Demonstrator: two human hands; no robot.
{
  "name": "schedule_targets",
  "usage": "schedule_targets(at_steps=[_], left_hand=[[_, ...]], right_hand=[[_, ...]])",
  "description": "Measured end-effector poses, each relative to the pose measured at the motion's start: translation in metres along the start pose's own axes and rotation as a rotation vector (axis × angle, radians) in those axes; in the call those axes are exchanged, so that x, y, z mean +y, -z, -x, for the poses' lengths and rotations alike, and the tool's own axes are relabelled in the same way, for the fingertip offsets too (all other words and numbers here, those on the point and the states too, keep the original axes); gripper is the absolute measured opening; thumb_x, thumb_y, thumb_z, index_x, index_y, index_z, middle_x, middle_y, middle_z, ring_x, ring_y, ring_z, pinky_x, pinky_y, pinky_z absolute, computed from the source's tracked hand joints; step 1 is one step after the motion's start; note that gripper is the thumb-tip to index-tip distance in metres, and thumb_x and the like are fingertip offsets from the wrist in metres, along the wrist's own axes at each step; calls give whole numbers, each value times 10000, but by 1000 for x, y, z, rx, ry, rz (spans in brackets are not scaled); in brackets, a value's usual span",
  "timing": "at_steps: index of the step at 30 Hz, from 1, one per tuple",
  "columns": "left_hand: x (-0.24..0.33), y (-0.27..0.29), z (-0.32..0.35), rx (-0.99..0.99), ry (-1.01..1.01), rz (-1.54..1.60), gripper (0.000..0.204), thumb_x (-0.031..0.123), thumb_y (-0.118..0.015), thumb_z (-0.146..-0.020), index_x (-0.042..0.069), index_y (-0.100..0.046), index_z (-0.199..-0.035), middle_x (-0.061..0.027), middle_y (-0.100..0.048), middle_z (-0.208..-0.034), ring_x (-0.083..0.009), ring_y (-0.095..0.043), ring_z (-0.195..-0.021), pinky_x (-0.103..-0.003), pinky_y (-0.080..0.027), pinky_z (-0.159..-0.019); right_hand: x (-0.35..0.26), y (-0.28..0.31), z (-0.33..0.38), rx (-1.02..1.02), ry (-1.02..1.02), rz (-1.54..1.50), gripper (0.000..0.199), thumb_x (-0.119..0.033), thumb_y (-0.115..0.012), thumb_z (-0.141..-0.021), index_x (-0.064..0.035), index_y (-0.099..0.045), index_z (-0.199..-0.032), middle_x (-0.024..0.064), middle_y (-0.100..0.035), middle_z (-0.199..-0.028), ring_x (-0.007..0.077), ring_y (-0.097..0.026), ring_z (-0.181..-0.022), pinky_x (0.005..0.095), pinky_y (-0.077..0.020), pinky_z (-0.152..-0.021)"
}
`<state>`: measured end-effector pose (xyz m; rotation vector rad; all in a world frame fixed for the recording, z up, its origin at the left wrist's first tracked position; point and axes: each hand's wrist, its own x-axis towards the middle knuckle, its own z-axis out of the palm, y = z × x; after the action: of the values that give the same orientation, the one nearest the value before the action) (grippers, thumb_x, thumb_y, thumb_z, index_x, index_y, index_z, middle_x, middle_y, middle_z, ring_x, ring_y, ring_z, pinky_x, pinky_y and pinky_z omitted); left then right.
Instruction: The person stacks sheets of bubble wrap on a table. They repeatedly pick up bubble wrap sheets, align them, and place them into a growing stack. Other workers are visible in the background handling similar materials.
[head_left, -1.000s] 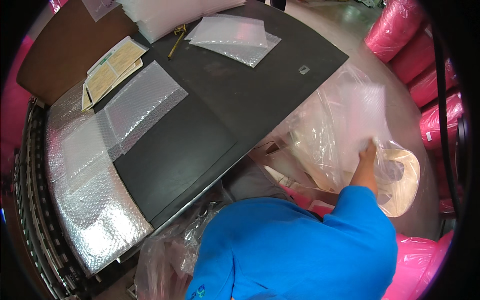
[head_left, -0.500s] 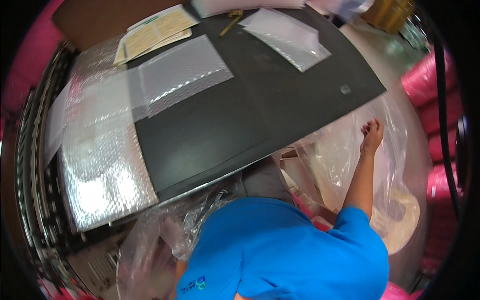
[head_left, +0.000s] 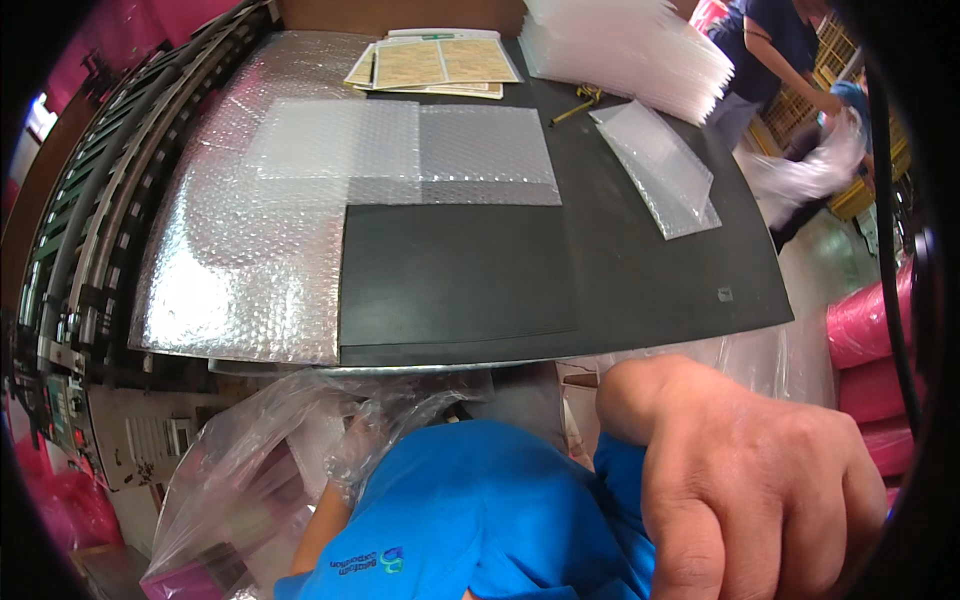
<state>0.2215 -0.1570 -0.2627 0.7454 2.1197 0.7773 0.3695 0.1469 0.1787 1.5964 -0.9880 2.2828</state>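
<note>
My right hand (head_left: 760,480) fills the lower right, very close to the camera, back upward and fingers curled down past the frame's lower edge. Whether it holds anything is hidden. It hangs over my blue shirt (head_left: 470,520), just in front of the black table mat (head_left: 460,280). A crumpled clear plastic bag (head_left: 270,450) lies at my lower left. A bit of my left forearm (head_left: 322,525) shows beside it; the left hand itself is out of sight. Flat bubble-wrap sheets (head_left: 400,150) lie on the mat.
A bubble-wrap pouch (head_left: 665,170), a stack of pouches (head_left: 630,50), printed papers (head_left: 435,65) and a small brass-coloured tool (head_left: 575,103) sit at the table's far side. Roller rails (head_left: 90,210) run along the left. Pink rolls (head_left: 865,330) stand right. Another person (head_left: 780,50) handles plastic at top right.
My right hand has left the clear bag on the right and come up close to the camera. The view has swung so the table lies straight ahead.
</note>
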Motion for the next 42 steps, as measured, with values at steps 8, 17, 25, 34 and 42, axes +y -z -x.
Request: schedule_targets(at_steps=[8, 17, 25, 34, 42], left_hand=[[2, 0, -5, 33, -5, -38, 323, 208, -548, -778, 55, -539, -1063, -104, -608, -970, -306, -578, -856, -417, -461, -737], [7, -1, -3, 41, -8, -72, 306, 208, -537, -781, 57, -545, -1048, -108, -614, -947, -311, -584, -831, -417, -463, -719], [9, 2, -5, 41, -22, -109, 292, 207, -528, -785, 59, -551, -1035, -112, -619, -927, -314, -589, -808, -418, -464, -702], [10, 6, 2, 23, -15, -145, 278, 206, -517, -788, 60, -558, -1021, -116, -624, -904, -319, -595, -783, -418, -466, -684], [11, 10, 2, -2, -33, -174, 266, 206, -508, -791, 62, -564, -1008, -119, -629, -883, -323, -600, -761, -419, -468, -668]], right_hand=[[8, -3, -24, 191, -146, -161, 144, -59, -451, -812, -59, -556, -714, 78, -525, -672, 190, -516, -590, 400, -469, -724], [0, -1, -11, 93, -183, -294, 152, -49, -440, -824, -44, -541, -710, 81, -499, -653, 199, -502, -574, 415, -446, -683], [15, 16, 4, 3, -41, -162, 137, -154, -486, -825, -61, -563, -761, 76, -538, -719, 182, -513, -615, 423, -447, -737], [32, 30, 23, -95, -45, -88, 180, -250, -557, -798, -70, -557, -807, 51, -545, -770, 153, -506, -654, 359, -427, -696], [27, 85, 30, -11, -30, 477, 275, -335, -621, -773, -79, -553, -847, 29, -551, -816, 128, -500, -689, 303, -409, -660]])
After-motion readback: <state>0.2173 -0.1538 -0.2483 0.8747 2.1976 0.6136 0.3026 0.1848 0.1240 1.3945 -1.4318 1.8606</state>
